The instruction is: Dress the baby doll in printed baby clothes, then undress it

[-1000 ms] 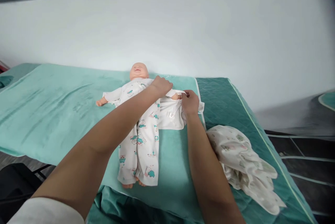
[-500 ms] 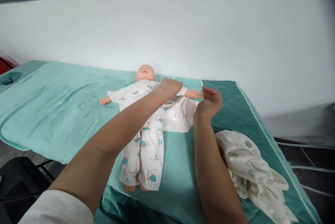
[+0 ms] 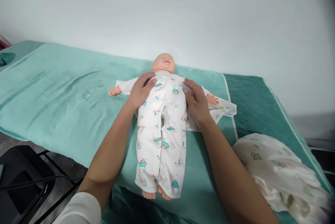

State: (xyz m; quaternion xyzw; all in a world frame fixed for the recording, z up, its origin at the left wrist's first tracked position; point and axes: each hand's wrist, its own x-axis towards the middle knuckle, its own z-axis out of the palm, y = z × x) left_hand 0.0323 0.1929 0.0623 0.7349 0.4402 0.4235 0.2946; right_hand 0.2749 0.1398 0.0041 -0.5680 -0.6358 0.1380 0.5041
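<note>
Romper (image 3: pixel 149 117) on doll (image 3: pixel 163 64) | shirt (image 3: pixel 193 125) at 4 o'clock, one sleeve (image 3: pixel 227 107) unfilled | left hand (image 3: pixel 142 90) at 10, right hand (image 3: pixel 196 102) at 2, apart, touching romper; grip: can't tell

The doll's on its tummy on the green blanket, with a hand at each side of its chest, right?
Not quite: the head view shows the doll on its back, face up, not on its tummy. It does lie on the green blanket, with the left hand and right hand at either side of its chest.
</note>
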